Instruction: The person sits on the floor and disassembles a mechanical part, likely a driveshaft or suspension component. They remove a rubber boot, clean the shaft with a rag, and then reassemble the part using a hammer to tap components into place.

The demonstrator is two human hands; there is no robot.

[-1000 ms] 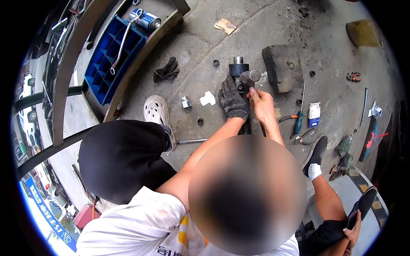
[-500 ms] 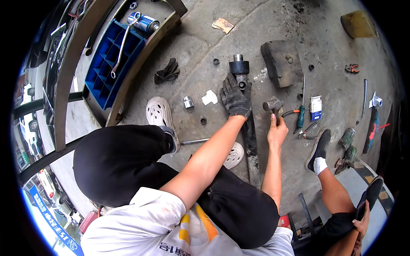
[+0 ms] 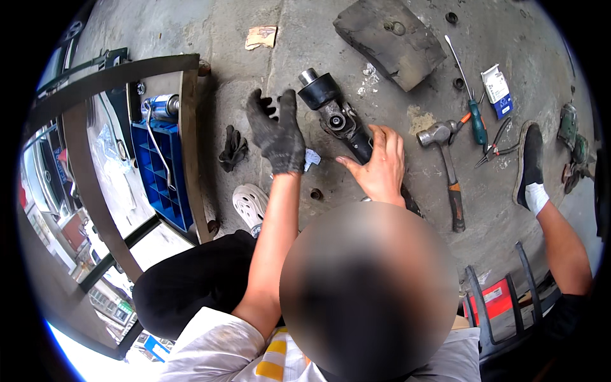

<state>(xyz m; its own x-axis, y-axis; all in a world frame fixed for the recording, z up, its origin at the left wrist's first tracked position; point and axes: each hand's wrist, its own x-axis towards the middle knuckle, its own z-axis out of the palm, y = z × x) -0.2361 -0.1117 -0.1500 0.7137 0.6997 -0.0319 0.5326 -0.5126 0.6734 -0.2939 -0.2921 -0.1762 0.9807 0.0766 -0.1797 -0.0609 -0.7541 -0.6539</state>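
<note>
A dark drive shaft [image 3: 359, 144] lies slanted on the floor, its universal joint and black round end with a bright metal stub pointing away from me. Left of that end, my gloved left hand [image 3: 278, 135] is raised with fingers apart, holding nothing. My bare right hand [image 3: 382, 167] is over the shaft below the joint, thumb to its left and fingers stretched along its right; how firmly it touches cannot be seen. Right of it a hammer [image 3: 450, 172] with an orange-and-black handle lies on the floor. A blurred patch hides the shaft's near end.
A dark block [image 3: 393, 42] sits beyond the shaft. To the right are a green-handled screwdriver [image 3: 478, 126], pliers [image 3: 493, 149], a small box [image 3: 498, 92] and another person's shoe [image 3: 530, 159]. A loose glove [image 3: 233, 148] and a rack with a blue divided tray [image 3: 164, 172] stand left.
My right hand has let go of the hammer, now on the floor, and moved over the shaft. My left hand has come off the shaft to its left. The whole view has turned.
</note>
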